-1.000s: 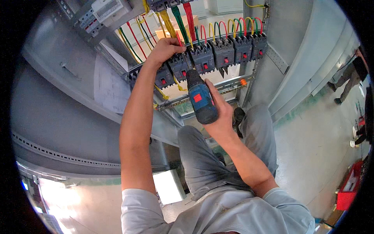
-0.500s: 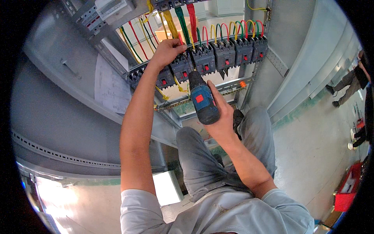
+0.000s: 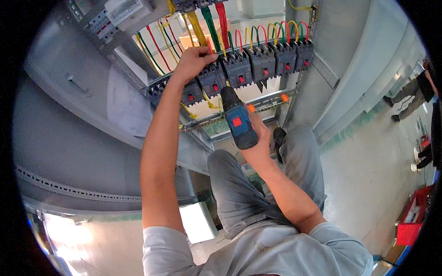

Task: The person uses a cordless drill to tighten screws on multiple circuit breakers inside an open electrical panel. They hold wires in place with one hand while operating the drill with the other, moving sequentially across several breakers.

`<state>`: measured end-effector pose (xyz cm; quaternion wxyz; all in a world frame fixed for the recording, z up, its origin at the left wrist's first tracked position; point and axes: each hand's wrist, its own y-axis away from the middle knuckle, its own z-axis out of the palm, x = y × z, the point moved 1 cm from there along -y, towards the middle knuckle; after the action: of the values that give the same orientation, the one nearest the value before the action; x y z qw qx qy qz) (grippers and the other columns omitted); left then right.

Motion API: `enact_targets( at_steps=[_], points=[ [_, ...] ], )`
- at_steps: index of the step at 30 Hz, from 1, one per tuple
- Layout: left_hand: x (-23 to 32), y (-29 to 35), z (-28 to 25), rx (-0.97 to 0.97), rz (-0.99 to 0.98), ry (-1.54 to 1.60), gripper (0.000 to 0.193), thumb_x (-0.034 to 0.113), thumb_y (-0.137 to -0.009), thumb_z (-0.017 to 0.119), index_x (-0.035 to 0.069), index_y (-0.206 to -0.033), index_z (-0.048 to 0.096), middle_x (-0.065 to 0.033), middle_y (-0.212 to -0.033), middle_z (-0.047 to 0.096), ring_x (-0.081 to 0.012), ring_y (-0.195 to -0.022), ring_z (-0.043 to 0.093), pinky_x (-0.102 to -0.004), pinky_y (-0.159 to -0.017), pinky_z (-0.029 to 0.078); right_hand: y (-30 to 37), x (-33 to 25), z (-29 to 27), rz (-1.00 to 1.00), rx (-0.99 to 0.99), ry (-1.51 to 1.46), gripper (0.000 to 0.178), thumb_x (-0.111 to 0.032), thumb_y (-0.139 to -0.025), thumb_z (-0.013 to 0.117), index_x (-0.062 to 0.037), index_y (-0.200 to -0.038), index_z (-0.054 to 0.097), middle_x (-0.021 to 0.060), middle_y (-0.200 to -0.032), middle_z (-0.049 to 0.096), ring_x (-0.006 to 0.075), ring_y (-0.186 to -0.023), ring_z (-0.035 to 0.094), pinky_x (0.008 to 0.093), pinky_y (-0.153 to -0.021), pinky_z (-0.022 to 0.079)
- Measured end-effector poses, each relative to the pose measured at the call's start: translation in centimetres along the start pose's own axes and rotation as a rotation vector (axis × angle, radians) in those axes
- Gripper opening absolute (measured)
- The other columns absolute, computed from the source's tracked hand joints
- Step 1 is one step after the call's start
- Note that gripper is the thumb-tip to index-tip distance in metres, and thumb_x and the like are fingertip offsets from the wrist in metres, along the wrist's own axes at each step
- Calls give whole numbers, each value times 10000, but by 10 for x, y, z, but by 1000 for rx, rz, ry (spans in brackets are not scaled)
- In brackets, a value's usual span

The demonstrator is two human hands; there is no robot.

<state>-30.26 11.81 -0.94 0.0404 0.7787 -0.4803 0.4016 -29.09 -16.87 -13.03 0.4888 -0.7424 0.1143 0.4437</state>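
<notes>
A row of dark grey circuit breakers (image 3: 237, 70) with red toggles runs across the open cabinet. My left hand (image 3: 191, 65) reaches to the top of a breaker left of the middle, its fingers pinched where a short red wire (image 3: 210, 44) enters the terminals; the fingertips partly hide the grip. In my right hand (image 3: 258, 138) is a blue and black cordless drill (image 3: 238, 120), with fingers wrapped round its handle. The drill's chuck (image 3: 229, 95) points up at the breakers, with a thin bit just in front of them. Whether the bit touches a screw cannot be made out.
Yellow, green and red wire bundles (image 3: 208, 27) hang above the row. Below it runs a metal rail (image 3: 267, 102) with orange knobs. Cabinet panels (image 3: 340, 41) stand at both sides. At the far right are a person (image 3: 412, 94) and a red bin (image 3: 413, 218).
The drill and my right hand have dropped slightly away from the breakers, uncovering an orange knob on the rail. My left hand keeps its place at the breaker. The view has shifted slightly.
</notes>
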Motion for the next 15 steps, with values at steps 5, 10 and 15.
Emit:
enact_targets(
  at_steps=[5,10,15],
  points=[
    [-1,1,2,-62,-2,67,289,264,-960,740,-10,-1052,751,8,-885,704,-87,-814,593,-271,-772,487,9,7,11,60,35,-119,513,-1,-769,781,1,-1263,643,124,-1059,711,205,-951,682,336,-872,532],
    [-4,-1,4,6,20,58,307,284,-934,764,-4,-1039,761,-32,-851,716,-119,-787,619,-306,-751,500,2,5,15,37,43,-129,471,-21,-777,787,3,-1229,658,124,-978,719,178,-886,688,332,-820,541],
    [-6,-2,2,-16,22,71,315,295,-925,770,3,-1042,763,-47,-846,722,-130,-791,632,-323,-743,507,-5,3,16,2,53,-65,467,-26,-777,790,-7,-1225,658,105,-900,719,172,-813,694,330,-771,547]
  ],
)
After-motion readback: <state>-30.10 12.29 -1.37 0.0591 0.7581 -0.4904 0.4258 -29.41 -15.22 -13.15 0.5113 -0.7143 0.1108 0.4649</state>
